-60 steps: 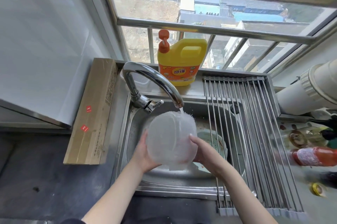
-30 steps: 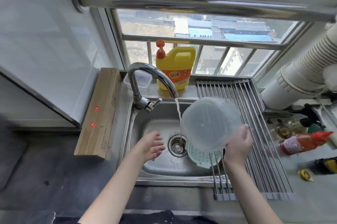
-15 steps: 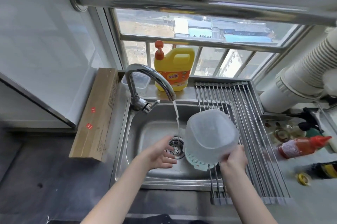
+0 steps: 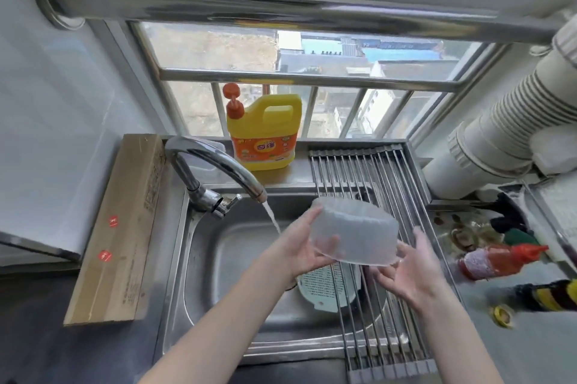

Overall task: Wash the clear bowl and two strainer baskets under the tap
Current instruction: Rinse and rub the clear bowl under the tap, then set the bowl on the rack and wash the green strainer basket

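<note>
The left hand (image 4: pixel 301 248) is gripping the upturned clear bowl (image 4: pixel 356 235) by its left rim, over the sink's (image 4: pixel 218 258) right side beside the running tap (image 4: pixel 218 165). The right hand (image 4: pixel 412 271), fingers spread and relaxed, is touching the bowl's lower right edge. A white strainer basket (image 4: pixel 324 290) is lying below under the drying rack (image 4: pixel 368 171).

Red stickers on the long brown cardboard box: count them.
2 red stickers: one midway along the cardboard box, the other nearer the person. Unseen faces may hide more.

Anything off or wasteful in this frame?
Tap runs into the sink, its stream missing the clear bowl, held aside over the roll-up rack. A red sauce bottle lies on its side.
</note>
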`<state>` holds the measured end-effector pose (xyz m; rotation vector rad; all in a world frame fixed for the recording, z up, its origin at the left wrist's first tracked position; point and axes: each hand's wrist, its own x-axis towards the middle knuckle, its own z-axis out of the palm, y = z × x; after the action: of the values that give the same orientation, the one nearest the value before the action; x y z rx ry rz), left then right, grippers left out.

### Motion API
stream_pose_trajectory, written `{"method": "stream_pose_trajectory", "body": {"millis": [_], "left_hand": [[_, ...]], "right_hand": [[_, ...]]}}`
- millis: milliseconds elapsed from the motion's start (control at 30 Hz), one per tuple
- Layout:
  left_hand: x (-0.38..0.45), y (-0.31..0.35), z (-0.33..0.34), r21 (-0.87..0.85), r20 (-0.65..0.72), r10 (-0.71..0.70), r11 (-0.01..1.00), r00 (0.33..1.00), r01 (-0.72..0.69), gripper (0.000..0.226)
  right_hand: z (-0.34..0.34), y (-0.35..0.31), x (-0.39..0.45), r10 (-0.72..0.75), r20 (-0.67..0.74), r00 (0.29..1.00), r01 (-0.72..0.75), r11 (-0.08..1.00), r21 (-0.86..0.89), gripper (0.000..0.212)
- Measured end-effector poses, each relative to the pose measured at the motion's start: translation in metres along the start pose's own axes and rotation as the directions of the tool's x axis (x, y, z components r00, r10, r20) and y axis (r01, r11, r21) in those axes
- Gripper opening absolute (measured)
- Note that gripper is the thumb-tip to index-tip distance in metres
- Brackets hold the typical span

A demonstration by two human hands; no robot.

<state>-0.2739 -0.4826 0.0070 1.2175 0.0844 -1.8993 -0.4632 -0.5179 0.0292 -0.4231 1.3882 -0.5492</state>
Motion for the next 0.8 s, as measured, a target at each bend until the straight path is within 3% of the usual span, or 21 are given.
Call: {"method": "stream_pose_trajectory", "body": {"millis": [67,133,233,300,367,467,567,633,700,800], "left_hand": [[0.012,0.007,0.008,0.177,-0.022,0.104,0.979,0.994,-0.098,0.072],[0.025,0.012,0.018,0.381,-0.077,0.254,0.901,0.964,-0.208,0.068],[0.052,0.023,0.027,0.689,-0.111,0.412,0.688,0.904,-0.229,0.075],[0.065,0.027,0.032,0.788,-0.061,0.465,0.565,0.883,-0.243,0.068],[0.086,0.028,0.033,0.805,-0.026,0.482,0.529,0.876,-0.267,0.064],[0.114,0.029,0.033,0.895,-0.057,0.477,0.413,0.877,-0.167,0.066],[0.130,0.033,0.031,0.938,-0.102,0.459,0.341,0.883,-0.068,0.066],[0.135,0.037,0.033,0.939,-0.101,0.435,0.339,0.895,-0.059,0.069],[0.137,0.040,0.033,0.937,-0.095,0.390,0.346,0.916,-0.050,0.071],[0.128,0.033,0.028,0.928,-0.031,0.410,0.350,0.911,-0.127,0.070]], "right_hand": [[0.000,-0.021,0.017,-0.010,0.072,0.997,0.019,0.991,-0.132,0.070],[0.006,-0.039,0.038,-0.120,0.097,0.988,0.140,0.962,-0.234,0.057],[0.016,-0.058,0.076,-0.361,0.066,0.930,0.362,0.871,-0.332,0.042],[0.024,-0.065,0.097,-0.476,0.040,0.879,0.448,0.793,-0.413,0.047],[0.031,-0.070,0.120,-0.566,-0.011,0.824,0.488,0.721,-0.492,0.050],[0.030,-0.071,0.154,-0.631,-0.090,0.771,0.409,0.598,-0.689,0.055],[0.019,-0.064,0.178,-0.554,-0.158,0.817,0.174,0.499,-0.849,0.063],[0.015,-0.060,0.184,-0.577,-0.163,0.801,0.151,0.457,-0.876,0.063],[0.018,-0.059,0.180,-0.701,-0.154,0.696,0.251,0.439,-0.863,0.055],[0.034,-0.056,0.150,-0.893,-0.108,0.438,0.412,0.306,-0.858,0.037]]}}
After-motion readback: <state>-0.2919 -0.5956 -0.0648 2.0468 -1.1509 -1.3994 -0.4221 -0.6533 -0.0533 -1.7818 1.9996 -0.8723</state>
